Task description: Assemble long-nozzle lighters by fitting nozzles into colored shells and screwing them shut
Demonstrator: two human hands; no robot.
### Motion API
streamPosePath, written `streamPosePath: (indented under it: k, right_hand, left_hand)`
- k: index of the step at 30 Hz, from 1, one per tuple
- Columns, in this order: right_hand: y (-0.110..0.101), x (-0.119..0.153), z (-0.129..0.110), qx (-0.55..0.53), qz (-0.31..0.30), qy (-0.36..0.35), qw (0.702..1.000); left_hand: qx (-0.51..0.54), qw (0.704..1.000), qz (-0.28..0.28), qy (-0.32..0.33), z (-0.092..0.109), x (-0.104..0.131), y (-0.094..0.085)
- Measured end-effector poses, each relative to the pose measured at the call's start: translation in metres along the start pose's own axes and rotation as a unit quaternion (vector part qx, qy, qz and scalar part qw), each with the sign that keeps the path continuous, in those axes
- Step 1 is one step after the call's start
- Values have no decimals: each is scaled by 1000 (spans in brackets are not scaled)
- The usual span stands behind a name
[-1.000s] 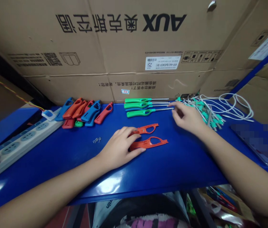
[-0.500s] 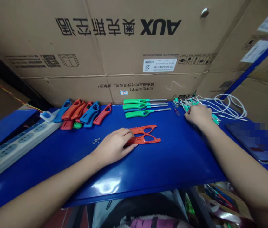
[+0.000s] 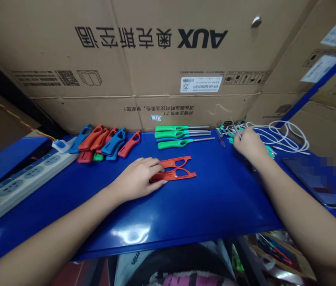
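Two orange-red handle halves [image 3: 182,173] lie side by side on the blue table [image 3: 203,210], their hollow inner sides up. My left hand [image 3: 140,178] is closed round their left ends. At the back right my right hand [image 3: 249,145] pinches a thin metal rod [image 3: 235,126] over a pile of teal-tipped metal parts [image 3: 229,133]. The rod's lower end is hidden by my fingers. Between the pile and the green lighters [image 3: 172,144] with metal rods lies a small screwdriver [image 3: 222,142].
Red, blue and orange handles [image 3: 112,143] are heaped at the back left, beside a white power strip [image 3: 30,174]. White cable [image 3: 293,137] coils at the back right, near a dark phone [image 3: 313,180]. A cardboard wall [image 3: 150,83] closes the back.
My left hand and the two handle halves have shifted slightly left. My right hand has risen a little from the pile, and a thin rod now shows at its fingertips.
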State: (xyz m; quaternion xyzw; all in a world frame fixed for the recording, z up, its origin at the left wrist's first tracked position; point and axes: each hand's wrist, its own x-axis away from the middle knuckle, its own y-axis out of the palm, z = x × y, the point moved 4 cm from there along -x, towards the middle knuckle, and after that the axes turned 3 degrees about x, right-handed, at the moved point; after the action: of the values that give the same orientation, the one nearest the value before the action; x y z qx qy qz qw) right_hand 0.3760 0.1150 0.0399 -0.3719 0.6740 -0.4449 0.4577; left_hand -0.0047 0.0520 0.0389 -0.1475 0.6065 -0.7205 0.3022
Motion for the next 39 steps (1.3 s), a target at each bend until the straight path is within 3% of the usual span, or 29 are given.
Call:
streamPosePath:
  k: [4, 10, 15, 20, 23, 29, 33, 36, 39]
  right_hand:
    - [-8, 5, -4, 6, 10, 60, 998]
    - [-19, 12, -12, 5, 38, 71, 997]
    - [-3, 7, -7, 67, -33, 62, 995]
    - [7, 4, -5, 84, -47, 57, 994]
    - [5, 5, -6, 80, -30, 54, 995]
    - [-12, 9, -11, 0, 64, 46, 997]
    - [-15, 9, -17, -116, 91, -9, 989]
    - [-9, 11, -26, -245, 30, -70, 966]
    - [-5, 21, -43, -315, -49, -177, 931]
  left_hand:
    - [-3, 1000, -3, 0, -2, 1, -2]
    - [2, 1000, -6, -5, -2, 0, -2]
    - [3, 1000, -3, -6, -2, 0, -2]
    - [6, 1000, -1, -2, -1, 0, -2]
    - [6, 1000, -1, -3, -1, 0, -2]
    - [7, 1000, -1, -5, -1, 0, -2]
    - [7, 1000, -2, -3, -2, 0, -6]
    - [5, 1000, -14, -5, -6, 1, -10]
    - [7, 1000, -20, -12, -11, 1, -13]
